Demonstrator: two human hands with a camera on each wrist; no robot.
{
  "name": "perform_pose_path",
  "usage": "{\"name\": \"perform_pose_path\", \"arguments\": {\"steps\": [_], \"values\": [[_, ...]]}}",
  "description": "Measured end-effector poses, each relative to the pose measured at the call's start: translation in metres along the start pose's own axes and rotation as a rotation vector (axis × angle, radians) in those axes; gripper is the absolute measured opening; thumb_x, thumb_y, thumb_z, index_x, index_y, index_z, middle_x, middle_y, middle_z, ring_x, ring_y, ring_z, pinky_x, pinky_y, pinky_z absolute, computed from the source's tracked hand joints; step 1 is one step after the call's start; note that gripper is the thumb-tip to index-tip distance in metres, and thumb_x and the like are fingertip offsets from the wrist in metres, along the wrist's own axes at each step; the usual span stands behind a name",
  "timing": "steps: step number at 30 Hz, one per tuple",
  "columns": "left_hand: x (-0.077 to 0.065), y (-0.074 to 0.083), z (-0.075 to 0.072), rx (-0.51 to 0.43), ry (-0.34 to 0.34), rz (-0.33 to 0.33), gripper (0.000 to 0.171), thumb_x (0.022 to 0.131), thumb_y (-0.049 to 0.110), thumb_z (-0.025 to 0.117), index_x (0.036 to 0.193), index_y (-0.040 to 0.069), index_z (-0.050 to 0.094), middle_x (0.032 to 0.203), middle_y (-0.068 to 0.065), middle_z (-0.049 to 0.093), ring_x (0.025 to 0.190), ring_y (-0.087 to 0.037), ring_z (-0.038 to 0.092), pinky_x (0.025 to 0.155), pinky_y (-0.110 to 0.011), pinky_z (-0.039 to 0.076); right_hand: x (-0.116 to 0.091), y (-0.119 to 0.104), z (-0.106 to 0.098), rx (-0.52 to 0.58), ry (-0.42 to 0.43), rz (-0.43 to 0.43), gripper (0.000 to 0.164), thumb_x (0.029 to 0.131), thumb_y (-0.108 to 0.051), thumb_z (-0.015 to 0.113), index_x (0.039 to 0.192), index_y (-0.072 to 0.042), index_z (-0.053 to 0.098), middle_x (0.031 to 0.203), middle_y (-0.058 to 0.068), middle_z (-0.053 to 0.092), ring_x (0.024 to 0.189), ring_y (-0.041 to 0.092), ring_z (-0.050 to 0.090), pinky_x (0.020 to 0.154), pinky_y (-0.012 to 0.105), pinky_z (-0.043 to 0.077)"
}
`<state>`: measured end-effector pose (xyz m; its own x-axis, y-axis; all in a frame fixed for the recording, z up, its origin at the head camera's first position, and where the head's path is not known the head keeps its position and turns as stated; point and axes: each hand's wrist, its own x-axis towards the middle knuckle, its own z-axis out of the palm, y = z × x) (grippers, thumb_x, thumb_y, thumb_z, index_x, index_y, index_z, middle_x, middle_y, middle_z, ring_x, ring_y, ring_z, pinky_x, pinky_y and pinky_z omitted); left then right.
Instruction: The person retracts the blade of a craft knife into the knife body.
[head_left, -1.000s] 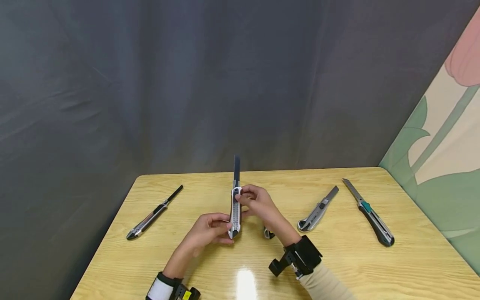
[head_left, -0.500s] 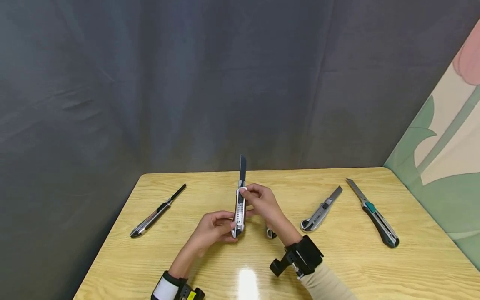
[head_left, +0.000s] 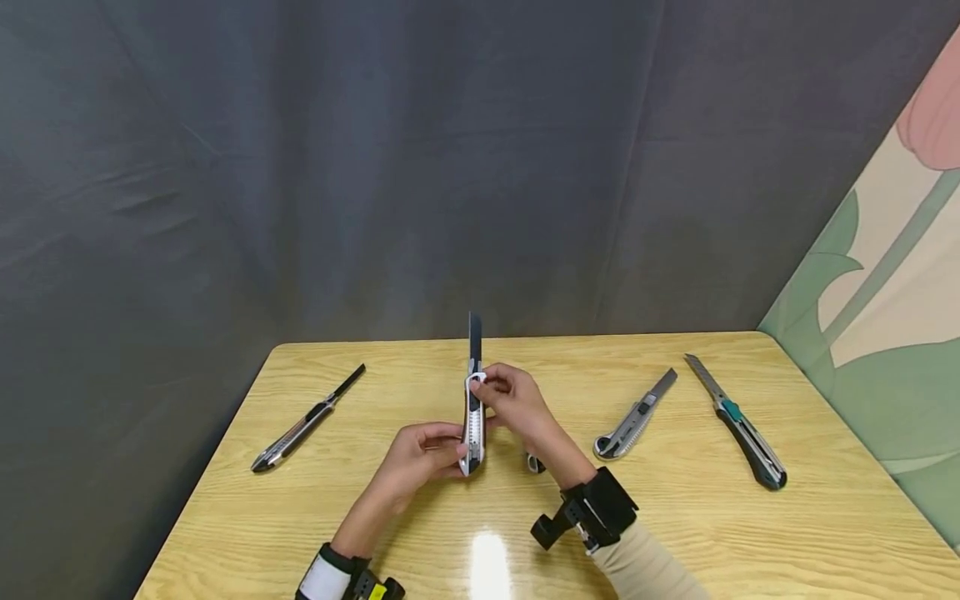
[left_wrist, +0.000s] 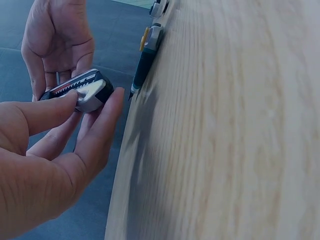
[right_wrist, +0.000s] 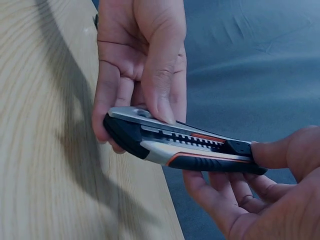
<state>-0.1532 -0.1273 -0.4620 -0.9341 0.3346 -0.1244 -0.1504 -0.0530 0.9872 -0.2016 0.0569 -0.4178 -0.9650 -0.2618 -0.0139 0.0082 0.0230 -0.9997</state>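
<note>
Dark curtain (head_left: 450,167) hangs behind a wooden table (head_left: 420,542), where a slim cutter (head_left: 300,432) lies at left, a grey cutter (head_left: 628,427) and a teal-slider cutter (head_left: 746,437) at right. Above the table, the left hand (head_left: 417,460) pinches the rear end of a silver-and-black utility knife (head_left: 473,429), and the right hand (head_left: 521,408) grips it nearer the blade (head_left: 476,337)

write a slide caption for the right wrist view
Left hand and right hand hold a utility knife, right thumb against its black slider.
</note>
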Motion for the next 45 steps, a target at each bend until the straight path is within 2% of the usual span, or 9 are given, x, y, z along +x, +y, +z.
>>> {"name": "perform_pose_path", "arguments": {"steps": [3,8,11,19,26,35,45], "values": [[-0.0006,0.0005,0.0000,-0.008,-0.008,-0.001,0.033,0.087,0.005,0.064,0.118,-0.003,0.061,0.109,-0.028,0.062,0.095,-0.033,0.063,0.082,-0.044,0.060,-0.0007,-0.0002,0.0008,0.003,0.013,0.006,0.016,0.090,-0.012,0.062,0.102,-0.001,0.060,0.086,0.009,0.060,0.077,0.022,0.061,0.058,0.040,0.061],[0.0000,0.0014,0.0021,-0.007,-0.015,0.002,0.033,0.087,0.005,0.064,0.119,-0.003,0.061,0.109,-0.029,0.062,0.094,-0.033,0.063,0.081,-0.044,0.060,-0.0023,-0.0005,-0.0007,0.005,0.015,0.006,0.017,0.088,-0.007,0.064,0.103,-0.001,0.059,0.087,0.010,0.059,0.074,0.021,0.060,0.061,0.045,0.060],[-0.0001,0.0010,0.0024,-0.003,-0.004,0.001,0.033,0.087,0.004,0.064,0.118,-0.003,0.061,0.107,-0.028,0.063,0.093,-0.033,0.064,0.081,-0.044,0.060,-0.0031,-0.0008,-0.0012,-0.003,0.001,0.011,0.019,0.087,-0.005,0.064,0.105,-0.001,0.059,0.089,0.012,0.060,0.074,0.020,0.060,0.061,0.045,0.060],[-0.0005,0.0006,-0.0003,0.005,0.021,0.005,0.031,0.086,0.004,0.064,0.116,-0.003,0.062,0.102,-0.027,0.064,0.091,-0.033,0.064,0.080,-0.042,0.061,-0.0014,-0.0015,0.0001,-0.012,-0.022,0.014,0.021,0.088,-0.007,0.064,0.108,-0.002,0.060,0.094,0.013,0.062,0.077,0.021,0.062,0.067,0.051,0.060],[-0.0001,0.0040,-0.0005,0.025,0.053,0.009,0.029,0.085,0.005,0.067,0.114,-0.001,0.065,0.099,-0.024,0.066,0.088,-0.033,0.065,0.077,-0.042,0.061,-0.0006,-0.0005,-0.0001,-0.015,-0.011,0.019,0.020,0.088,-0.013,0.065,0.107,-0.005,0.063,0.090,0.011,0.061,0.077,0.022,0.062,0.069,0.051,0.061],[-0.0021,0.0059,-0.0007,0.043,0.079,0.011,0.029,0.085,0.005,0.067,0.113,-0.001,0.066,0.099,-0.025,0.067,0.086,-0.032,0.066,0.078,-0.046,0.061,-0.0006,-0.0065,0.0018,-0.060,-0.016,-0.019,0.022,0.087,-0.007,0.065,0.109,-0.003,0.061,0.097,0.018,0.060,0.078,0.025,0.064,0.067,0.053,0.061],[-0.0036,0.0028,-0.0017,0.033,0.069,0.012,0.028,0.084,0.004,0.067,0.111,-0.003,0.066,0.100,-0.028,0.066,0.087,-0.034,0.065,0.078,-0.045,0.061,-0.0009,-0.0049,0.0033,-0.069,-0.019,0.002,0.024,0.087,-0.007,0.065,0.110,-0.003,0.059,0.100,0.018,0.059,0.076,0.024,0.063,0.069,0.056,0.060]]}}
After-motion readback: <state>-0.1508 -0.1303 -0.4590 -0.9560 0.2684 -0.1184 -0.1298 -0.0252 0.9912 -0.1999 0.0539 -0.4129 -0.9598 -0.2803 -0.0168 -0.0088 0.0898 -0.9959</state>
